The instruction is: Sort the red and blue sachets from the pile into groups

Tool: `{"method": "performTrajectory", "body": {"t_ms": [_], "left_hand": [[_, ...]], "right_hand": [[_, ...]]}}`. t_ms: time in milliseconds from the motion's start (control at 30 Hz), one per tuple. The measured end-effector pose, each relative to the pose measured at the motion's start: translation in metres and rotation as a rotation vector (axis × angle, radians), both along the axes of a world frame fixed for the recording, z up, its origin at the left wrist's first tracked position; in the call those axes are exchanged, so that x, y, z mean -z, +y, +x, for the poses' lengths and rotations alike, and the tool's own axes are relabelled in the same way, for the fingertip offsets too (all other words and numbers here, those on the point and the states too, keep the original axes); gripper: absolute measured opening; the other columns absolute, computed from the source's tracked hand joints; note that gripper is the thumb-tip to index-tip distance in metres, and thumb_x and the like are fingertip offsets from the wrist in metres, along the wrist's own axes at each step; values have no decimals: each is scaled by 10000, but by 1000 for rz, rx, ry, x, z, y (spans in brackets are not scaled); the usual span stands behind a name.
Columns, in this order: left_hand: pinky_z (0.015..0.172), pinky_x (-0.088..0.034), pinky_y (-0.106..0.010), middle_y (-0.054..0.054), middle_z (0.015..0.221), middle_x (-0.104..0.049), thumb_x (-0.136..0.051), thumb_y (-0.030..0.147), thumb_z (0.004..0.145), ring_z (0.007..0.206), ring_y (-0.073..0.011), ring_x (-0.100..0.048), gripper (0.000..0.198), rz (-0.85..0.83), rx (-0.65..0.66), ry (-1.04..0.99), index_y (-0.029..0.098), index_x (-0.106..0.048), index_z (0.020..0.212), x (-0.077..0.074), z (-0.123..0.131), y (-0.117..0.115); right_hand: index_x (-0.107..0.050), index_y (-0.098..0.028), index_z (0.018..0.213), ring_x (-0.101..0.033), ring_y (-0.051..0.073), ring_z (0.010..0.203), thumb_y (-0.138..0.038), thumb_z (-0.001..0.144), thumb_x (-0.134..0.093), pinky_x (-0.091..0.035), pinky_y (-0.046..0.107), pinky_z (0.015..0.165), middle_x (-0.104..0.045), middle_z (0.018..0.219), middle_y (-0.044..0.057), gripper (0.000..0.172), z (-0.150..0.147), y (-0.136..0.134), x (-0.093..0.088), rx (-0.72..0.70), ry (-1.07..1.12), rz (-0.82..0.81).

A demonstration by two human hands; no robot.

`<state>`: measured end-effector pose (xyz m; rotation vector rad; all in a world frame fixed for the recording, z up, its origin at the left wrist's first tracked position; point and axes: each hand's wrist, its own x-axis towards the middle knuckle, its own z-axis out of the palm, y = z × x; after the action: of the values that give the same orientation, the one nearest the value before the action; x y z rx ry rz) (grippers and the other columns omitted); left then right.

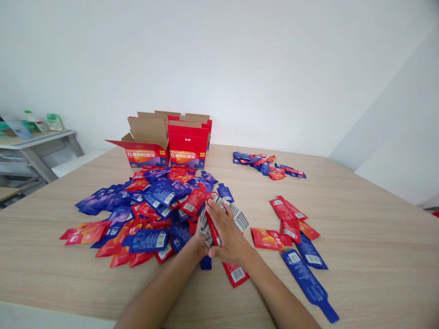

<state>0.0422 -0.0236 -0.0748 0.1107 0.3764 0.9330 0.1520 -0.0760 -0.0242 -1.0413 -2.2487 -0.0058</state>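
Between my two hands is a stack of sachets [240, 218], fanned out so that their striped, barcode-like ends overlap; a red sachet shows between the fingers. My left hand [199, 238] supports the stack from the left and below, its fingers largely hidden. Over the top lies my right hand [224, 224], fingers together and pressed on the stack. Just left of the hands spreads a big heap of red and blue sachets [147, 240]. Under my right wrist a red sachet [236, 273] lies on the table.
Open red cartons [188, 146] stand behind the heap, flaps raised. Loose sachets [290, 228] lie right of my hands, with a long blue one [308, 281] nearest me. A smaller pile [257, 162] sits farther back on the wooden table [370, 237]. A side bench [37, 139] is at far left.
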Motion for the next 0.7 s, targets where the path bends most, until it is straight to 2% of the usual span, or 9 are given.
{"method": "performTrajectory", "body": {"t_ms": [100,200,300,367,433,500,567,633,700], "left_hand": [[1194,-284,-362,-102,1114,-735,-609,422,864,1509,-274,-306,261,132,-28,-2,245,-781,949,16,5,7],[1218,-242,-367,-83,1080,-750,-687,496,796,1502,-284,-316,340,241,28,-10,252,-780,1013,20,2,13],[1200,-293,-385,-80,979,-767,-689,566,775,1406,-313,-466,394,253,66,-35,224,-782,949,8,-10,14],[1140,-389,-416,-83,892,-770,-606,519,863,1221,-310,-627,376,220,89,-44,182,-772,881,-8,-20,12],[1006,-502,-366,-66,833,-772,-416,440,987,945,-231,-726,463,149,70,-43,173,-756,823,-25,-31,12],[840,-569,-324,-70,747,-758,-336,430,1011,757,-197,-724,541,100,40,-37,177,-736,750,-39,-39,15],[698,-580,-304,-86,696,-744,-328,440,1001,646,-191,-695,552,74,2,-38,190,-709,690,-48,-45,20],[618,-573,-307,-97,667,-734,-328,423,987,589,-199,-672,535,41,-44,-43,206,-692,661,-49,-48,26],[619,-575,-323,-90,633,-717,-332,377,975,578,-209,-668,504,8,-73,-48,220,-694,661,-43,-48,29]], "right_hand": [[-145,-154,1610,-251,337,1531,-834,891,-341,-80,619,1241,-303,1631,213,1009,-3,0,3,63,3,58],[-174,-146,1600,-265,348,1524,-783,880,-480,-98,615,1237,-306,1626,225,1009,-6,1,4,93,-26,85],[-222,-153,1586,-302,337,1509,-789,856,-516,-155,577,1234,-341,1615,211,1012,-5,1,3,37,-58,43],[-249,-158,1578,-334,330,1495,-795,847,-527,-187,560,1227,-364,1605,207,1009,-3,2,2,-7,-77,14],[-260,-156,1575,-345,325,1491,-777,850,-547,-196,554,1222,-374,1599,207,997,-2,1,1,-27,-98,-3],[-268,-153,1573,-339,319,1494,-737,861,-572,-199,549,1221,-375,1600,203,970,-3,0,1,-30,-116,-21],[-278,-152,1572,-331,307,1500,-678,882,-588,-208,538,1223,-371,1604,194,922,-5,-1,1,-49,-138,-41],[-282,-147,1573,-315,296,1509,-606,907,-589,-220,532,1222,-365,1609,186,865,-7,-2,1,-73,-150,-50],[-257,-142,1583,-299,284,1516,-520,941,-564,-233,531,1219,-366,1611,180,806,-7,-3,1,-95,-149,-47]]}}
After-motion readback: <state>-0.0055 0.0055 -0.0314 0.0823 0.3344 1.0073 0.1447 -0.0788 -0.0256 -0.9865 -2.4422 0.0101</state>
